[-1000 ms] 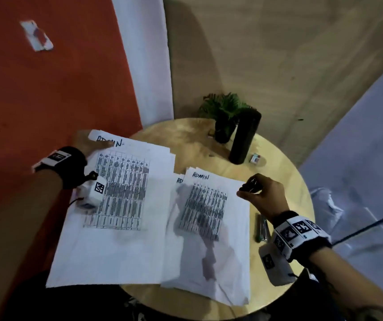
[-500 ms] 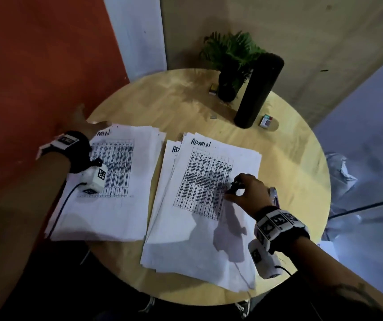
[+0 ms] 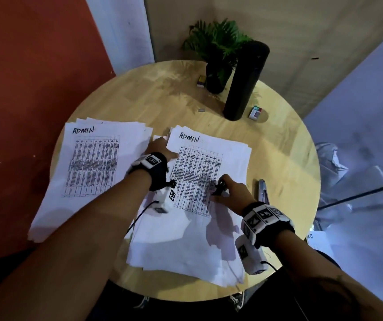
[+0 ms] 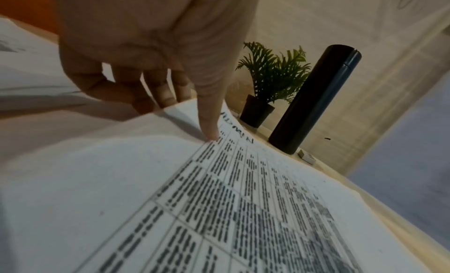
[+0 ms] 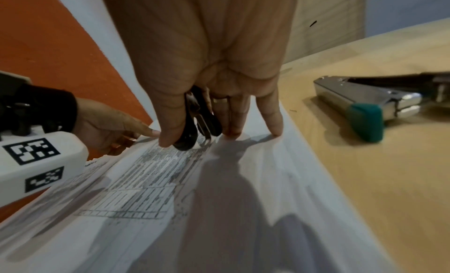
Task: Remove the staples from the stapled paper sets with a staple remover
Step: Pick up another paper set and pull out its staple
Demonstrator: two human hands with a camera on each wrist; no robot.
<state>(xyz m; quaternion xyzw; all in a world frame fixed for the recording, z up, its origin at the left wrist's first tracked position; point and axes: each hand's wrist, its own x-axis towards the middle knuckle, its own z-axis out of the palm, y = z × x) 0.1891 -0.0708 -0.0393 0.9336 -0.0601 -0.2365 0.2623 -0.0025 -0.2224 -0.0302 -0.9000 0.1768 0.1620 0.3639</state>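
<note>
While both hands work on it, the round wooden table point(image 3: 278, 158) carries two paper stacks headed ADMIN: the left stack point(image 3: 88, 181) toward nine o'clock and the right stack point(image 3: 186, 239) at the centre, reaching down to six o'clock. At twelve o'clock stand a tall black cylinder point(image 3: 246, 79) and a potted plant point(image 3: 216, 54) just beside it. A metal stapler point(image 5: 360, 102) with a teal end lies at three o'clock, just off the right stack's edge. Left hand point(image 3: 160, 149) grips the right stack's upper left corner, thumb pressed on the top sheet, fingers point(image 4: 146, 96) curled beneath the edge. Right hand point(image 3: 230, 191) pinches the black staple remover point(image 5: 194, 121) between thumb and forefinger, its remaining fingertips point(image 5: 275, 127) resting on the printed table of that stack.
</note>
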